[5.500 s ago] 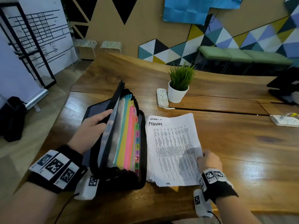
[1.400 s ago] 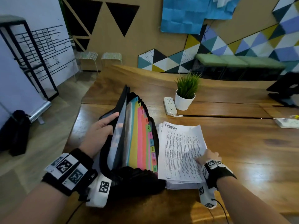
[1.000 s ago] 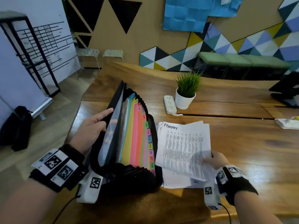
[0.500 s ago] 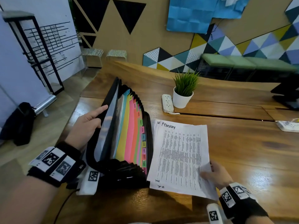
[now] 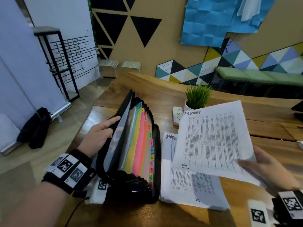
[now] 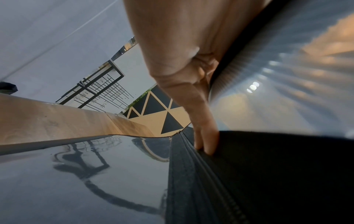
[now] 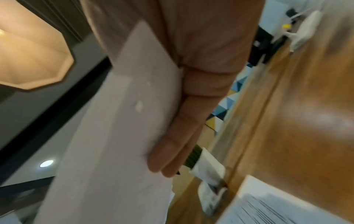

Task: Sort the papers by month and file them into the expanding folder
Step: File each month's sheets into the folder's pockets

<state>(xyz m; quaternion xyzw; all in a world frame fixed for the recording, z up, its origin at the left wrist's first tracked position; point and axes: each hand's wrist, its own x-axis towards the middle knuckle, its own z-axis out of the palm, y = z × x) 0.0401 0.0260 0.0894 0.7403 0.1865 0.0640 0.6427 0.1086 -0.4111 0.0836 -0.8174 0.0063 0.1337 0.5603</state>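
While the February sheet [image 5: 213,138] hangs in the air over the table, the filing is only at its start.

Lifted clear of the stack of papers [image 5: 185,182], that sheet is held at its near right corner by the right hand [image 5: 268,174], the fingers [image 7: 178,136] flat and straight beneath it; the thumb is hidden, so I cannot tell how it bears on top. The stack lies just right of the expanding folder [image 5: 139,153], its top page headed with what reads as March. The left hand [image 5: 98,136] props the folder open, fingers hooked over the black front flap. Month tabs run down the coloured dividers; I can see no paper in any pocket. A judgement: February goes in near the front, and everything beneath remains to file. Beyond stand a potted plant [image 5: 197,97] and a power strip [image 5: 177,115] on the wooden table [image 5: 270,153].
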